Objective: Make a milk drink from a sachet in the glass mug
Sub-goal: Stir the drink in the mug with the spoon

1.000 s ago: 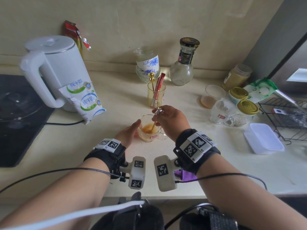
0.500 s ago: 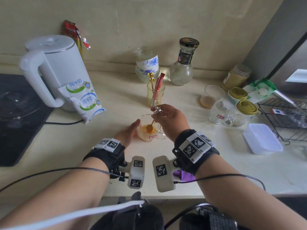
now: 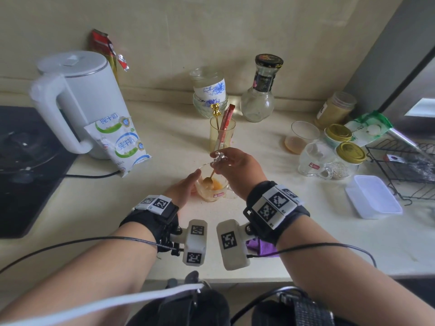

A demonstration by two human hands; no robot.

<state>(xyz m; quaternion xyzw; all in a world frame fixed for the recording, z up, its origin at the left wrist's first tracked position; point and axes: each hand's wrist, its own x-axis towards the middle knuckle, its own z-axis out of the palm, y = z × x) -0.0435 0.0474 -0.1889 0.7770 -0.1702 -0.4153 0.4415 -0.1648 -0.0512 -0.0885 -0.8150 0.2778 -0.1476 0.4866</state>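
Two hands we record: right hand [image 3: 237, 166] pinches spoon [image 3: 208, 181], handle slanting up-right, bowl down in glass mug [image 3: 215, 196]; left hand [image 3: 180, 190] fingers curl round it.

On the counter [image 3: 174, 128] the left hand [image 3: 181, 190] held the mug [image 3: 215, 194] by its left side. The right hand [image 3: 237, 169] pinched the top of a spoon [image 3: 208, 180], its bowl down in the orange liquid. Behind stood a tumbler [image 3: 213, 140] with a red sachet [image 3: 224, 125]. At far left, a milk pouch [image 3: 120, 142] leaned on the kettle [image 3: 80, 100].
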